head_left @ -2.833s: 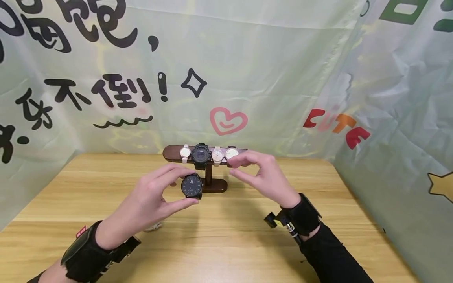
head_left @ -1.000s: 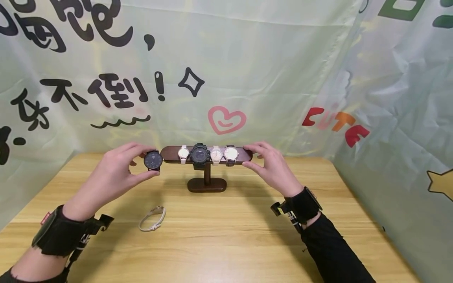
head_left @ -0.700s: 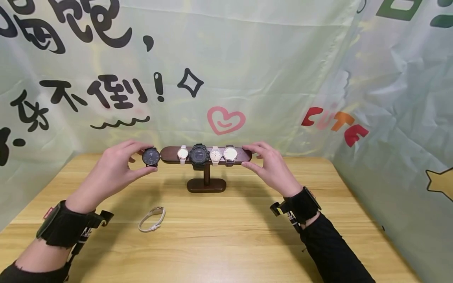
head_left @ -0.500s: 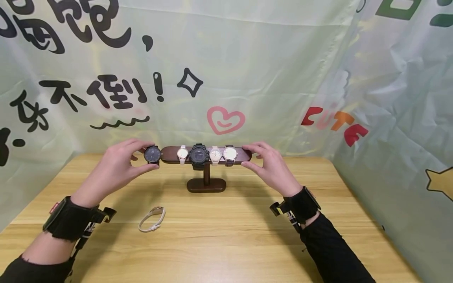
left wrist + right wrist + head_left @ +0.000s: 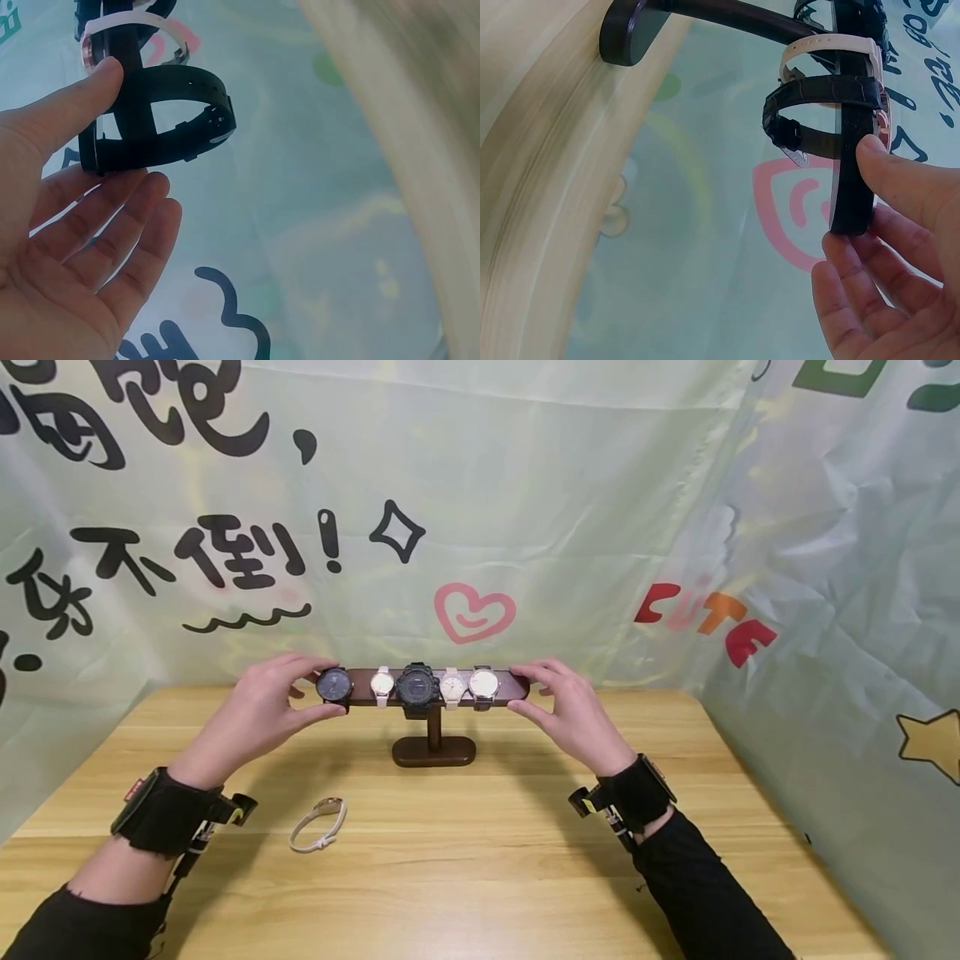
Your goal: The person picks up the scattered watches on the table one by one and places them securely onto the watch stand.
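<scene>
My left hand [image 5: 258, 710] pinches a black wristwatch [image 5: 333, 685] between thumb and fingers at the left end of a dark wooden watch stand [image 5: 363, 687]. In the left wrist view, the watch's buckled black strap [image 5: 206, 81] loops around the end of the bar. My right hand [image 5: 573, 714] grips the bar's other end, thumb in front, as the right wrist view shows at the bare bar end [image 5: 853, 191]. Along the bar sit a small white-strapped watch [image 5: 382, 682], a chunky black watch [image 5: 417, 687], another white-strapped watch [image 5: 453, 687] and a dark-strapped watch with a pale dial [image 5: 483, 683].
A thin white-strapped watch [image 5: 324, 842] lies on its side on the wooden table [image 5: 480, 877], in front and left of the stand's base [image 5: 433, 752]. A printed cloth backdrop [image 5: 570, 527] hangs behind and on both sides of the table.
My left hand carried the black watch from in front of the stand to beyond the bar's left end, then rightward over that end. My right hand moved onto the bar's right end and stayed.
</scene>
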The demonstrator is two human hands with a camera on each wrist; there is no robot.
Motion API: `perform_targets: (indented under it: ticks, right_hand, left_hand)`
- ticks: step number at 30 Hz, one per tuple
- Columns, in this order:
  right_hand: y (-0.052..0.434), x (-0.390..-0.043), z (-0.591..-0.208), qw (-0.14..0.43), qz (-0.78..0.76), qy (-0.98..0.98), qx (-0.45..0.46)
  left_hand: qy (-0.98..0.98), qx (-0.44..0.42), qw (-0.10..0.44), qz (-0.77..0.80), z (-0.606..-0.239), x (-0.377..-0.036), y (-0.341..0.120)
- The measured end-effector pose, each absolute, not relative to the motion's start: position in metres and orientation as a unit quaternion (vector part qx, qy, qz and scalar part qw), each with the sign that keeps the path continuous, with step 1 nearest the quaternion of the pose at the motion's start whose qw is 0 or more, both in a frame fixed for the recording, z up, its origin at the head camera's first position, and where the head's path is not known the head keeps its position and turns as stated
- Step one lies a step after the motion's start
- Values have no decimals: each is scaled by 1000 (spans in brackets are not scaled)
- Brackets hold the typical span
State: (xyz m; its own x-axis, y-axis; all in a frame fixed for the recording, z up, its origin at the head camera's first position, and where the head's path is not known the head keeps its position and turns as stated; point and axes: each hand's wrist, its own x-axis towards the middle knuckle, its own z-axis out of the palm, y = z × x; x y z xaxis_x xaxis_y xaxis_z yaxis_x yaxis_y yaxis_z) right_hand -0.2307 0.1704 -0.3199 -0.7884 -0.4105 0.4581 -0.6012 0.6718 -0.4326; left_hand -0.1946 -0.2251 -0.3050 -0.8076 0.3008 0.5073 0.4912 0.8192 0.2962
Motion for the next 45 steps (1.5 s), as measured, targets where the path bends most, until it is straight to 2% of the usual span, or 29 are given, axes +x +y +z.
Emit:
perform_targets:
  ticks: [45]
  right_hand:
    - [169,-232,-320,170,293,-898,281]
  left_hand:
    - [-920,-239,227,-213,-315,-209,-210]
